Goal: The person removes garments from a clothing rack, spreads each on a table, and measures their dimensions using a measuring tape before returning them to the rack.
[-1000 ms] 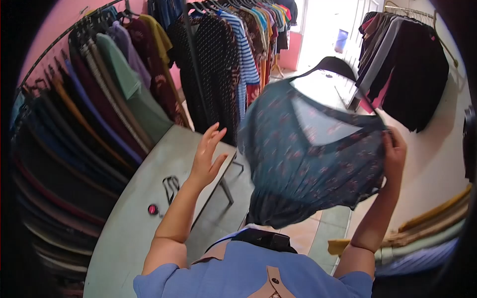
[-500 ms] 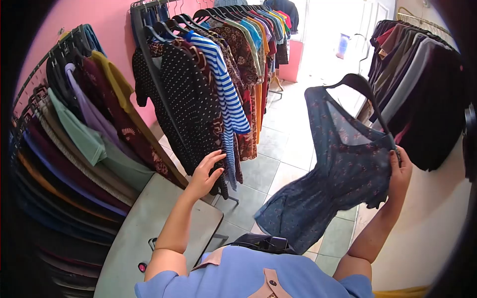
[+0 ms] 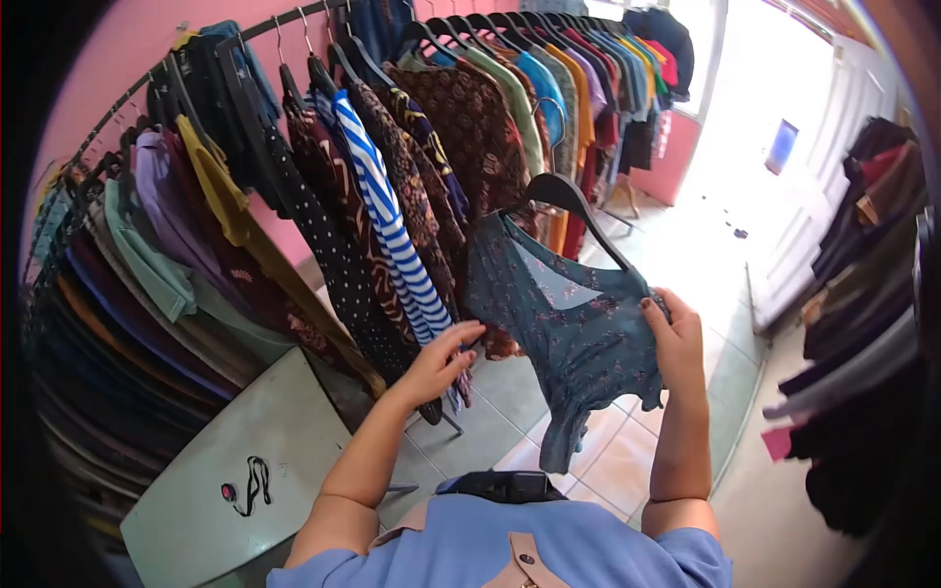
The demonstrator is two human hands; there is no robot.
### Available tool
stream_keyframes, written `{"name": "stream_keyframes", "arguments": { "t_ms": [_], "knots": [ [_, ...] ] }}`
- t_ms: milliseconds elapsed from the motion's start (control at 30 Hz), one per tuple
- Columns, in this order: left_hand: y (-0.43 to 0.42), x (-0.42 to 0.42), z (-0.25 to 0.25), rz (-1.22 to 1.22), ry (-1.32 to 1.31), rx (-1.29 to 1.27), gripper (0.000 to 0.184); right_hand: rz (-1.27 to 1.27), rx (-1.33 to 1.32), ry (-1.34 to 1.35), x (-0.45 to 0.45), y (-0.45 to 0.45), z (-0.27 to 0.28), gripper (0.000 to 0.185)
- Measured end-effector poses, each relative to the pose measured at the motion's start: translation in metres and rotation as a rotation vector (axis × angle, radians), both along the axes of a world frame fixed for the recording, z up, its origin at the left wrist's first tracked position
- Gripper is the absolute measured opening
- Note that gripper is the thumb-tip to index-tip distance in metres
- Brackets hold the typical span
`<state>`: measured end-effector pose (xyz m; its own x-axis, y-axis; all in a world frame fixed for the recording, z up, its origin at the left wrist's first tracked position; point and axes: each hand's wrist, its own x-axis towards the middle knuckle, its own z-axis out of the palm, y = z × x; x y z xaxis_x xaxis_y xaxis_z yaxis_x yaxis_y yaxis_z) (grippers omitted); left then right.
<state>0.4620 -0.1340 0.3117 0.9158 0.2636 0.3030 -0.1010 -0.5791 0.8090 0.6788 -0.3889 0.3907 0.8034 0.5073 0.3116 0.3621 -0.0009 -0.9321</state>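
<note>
A dark blue-green floral dress [image 3: 598, 338] hangs on a black hanger [image 3: 573, 199] in front of me. My right hand [image 3: 678, 338] is closed on its right shoulder, at the end of the hanger. The dress's lower part is bunched and falls toward my waist. My left hand [image 3: 441, 367] is open with its fingers stretched out, holding nothing visible. It is beside the blue-and-white striped top [image 3: 397, 220] on the rack; whether the fingertips touch cloth I cannot tell.
A clothes rack [image 3: 294, 18] full of garments runs along the pink wall. Another packed row [image 3: 147, 323] stands at left. A white table [image 3: 201, 490] carries a black cord [image 3: 257, 485]. Dark clothes [image 3: 863, 392] hang at right, near a white door [image 3: 814, 225].
My right hand has carried the dress leftward, closer to the rack. My left hand has moved slightly right and stays open. The view has turned, showing more of the table and door.
</note>
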Motion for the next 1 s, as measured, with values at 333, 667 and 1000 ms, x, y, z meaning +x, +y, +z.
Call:
{"name": "stream_keyframes", "arguments": {
  "t_ms": [333, 667, 1000],
  "knots": [
    [-0.014, -0.115, -0.197, 0.465, 0.421, -0.455, 0.033, 0.213, 0.159, -0.159, 0.067, 0.159, 0.026, 0.022],
    [-0.068, -0.203, -0.324, 0.806, 0.454, -0.616, 0.021, 0.197, 0.315, -0.437, 0.082, 0.292, 0.114, 0.028],
    [-0.134, -0.165, -0.324, 1.050, 0.345, -0.625, 0.020, 0.205, 0.283, -0.543, 0.077, 0.377, 0.124, 0.033]
  ]
}}
